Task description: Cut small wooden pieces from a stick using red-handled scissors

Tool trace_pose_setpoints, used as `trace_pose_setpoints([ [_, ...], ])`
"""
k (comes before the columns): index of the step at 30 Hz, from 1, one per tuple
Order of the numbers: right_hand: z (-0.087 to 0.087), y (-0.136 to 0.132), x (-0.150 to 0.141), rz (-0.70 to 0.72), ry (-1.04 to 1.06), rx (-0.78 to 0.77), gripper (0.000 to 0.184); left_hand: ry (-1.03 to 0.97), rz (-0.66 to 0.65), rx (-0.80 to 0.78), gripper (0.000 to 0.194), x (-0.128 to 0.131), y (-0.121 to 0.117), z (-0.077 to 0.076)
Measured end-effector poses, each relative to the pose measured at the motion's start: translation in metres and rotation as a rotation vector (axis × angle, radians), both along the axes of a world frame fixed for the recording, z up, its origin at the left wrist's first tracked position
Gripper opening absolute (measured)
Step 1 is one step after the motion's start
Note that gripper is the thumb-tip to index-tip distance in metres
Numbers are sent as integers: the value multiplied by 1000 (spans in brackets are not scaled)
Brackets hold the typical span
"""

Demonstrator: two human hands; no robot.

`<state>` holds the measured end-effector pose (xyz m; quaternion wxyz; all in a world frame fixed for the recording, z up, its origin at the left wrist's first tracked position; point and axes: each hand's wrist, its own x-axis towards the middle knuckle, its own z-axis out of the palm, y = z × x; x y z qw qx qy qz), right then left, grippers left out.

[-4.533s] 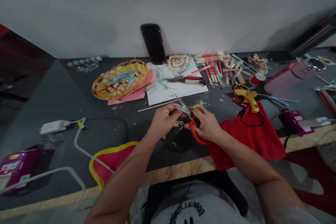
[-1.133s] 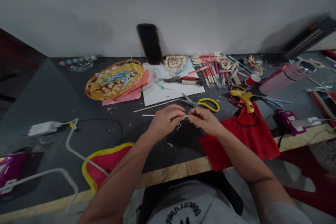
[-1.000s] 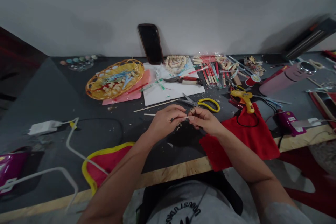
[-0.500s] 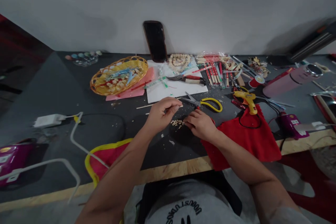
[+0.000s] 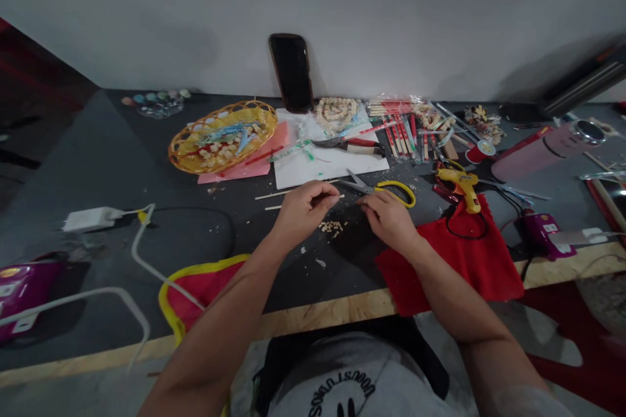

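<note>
My left hand (image 5: pixel 309 208) is closed in a pinch on a small pale wooden piece (image 5: pixel 341 196), whose tip sticks out past the fingers. My right hand (image 5: pixel 388 218) is held with fingertips together just below the scissors (image 5: pixel 372 187); what it holds, if anything, is too small to make out. The scissors have yellow handles and lie with their blades apart, partly behind my right fingers. Below and between the hands lies a little heap of short cut wooden bits (image 5: pixel 332 227). Thin wooden sticks (image 5: pixel 268 196) lie beyond my left hand.
Behind stand a yellow basket (image 5: pixel 178 150) and a phone (image 5: pixel 291 71). Pruning shears (image 5: pixel 362 144) lie on white sheets (image 5: pixel 293 172). Rightward are a yellow glue gun (image 5: pixel 462 184), red cloth (image 5: pixel 454 254) and pink bottle (image 5: pixel 538 153). White cables (image 5: pixel 141 254) cross the left side.
My right hand has lifted away from the heap of wooden bits, moving right and up towards the scissors. My left hand stays nearly in place, with more of its wooden piece showing.
</note>
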<state>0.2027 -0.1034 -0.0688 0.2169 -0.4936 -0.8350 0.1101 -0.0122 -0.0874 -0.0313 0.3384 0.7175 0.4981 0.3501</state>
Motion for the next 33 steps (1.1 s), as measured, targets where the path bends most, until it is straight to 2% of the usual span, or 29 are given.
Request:
trace_pose_setpoints([
  [3,4,7,15,-184,-112,29,20,13,-9,17,14,0,1,-2],
  [5,3,9,23,-228,-170,14,26,25,-14,39,14,0,1,-3],
  [10,-3,11,30,-178,-192,-26,42,30,0,70,13,-2,2,-3],
  [13,-4,12,30,-166,-188,-43,37,13,25,85,12,-3,2,-2],
  [16,-3,12,29,-212,-185,-85,36,-8,70,83,12,-2,0,1],
  [19,2,12,27,-300,-132,-124,40,-41,108,63,14,-2,-1,3],
  [22,8,12,25,-375,85,-137,37,-102,134,31,14,-2,-1,5],
  [24,11,11,24,-350,329,-173,39,-134,146,16,14,-3,-1,6],
  [27,15,6,19,-197,592,-250,57,-159,160,17,14,-5,-3,9],
  [30,18,-2,11,-73,523,-243,74,-175,171,16,14,-5,-4,9],
  [33,20,-9,3,6,417,-125,74,-236,149,16,13,-5,-3,4],
])
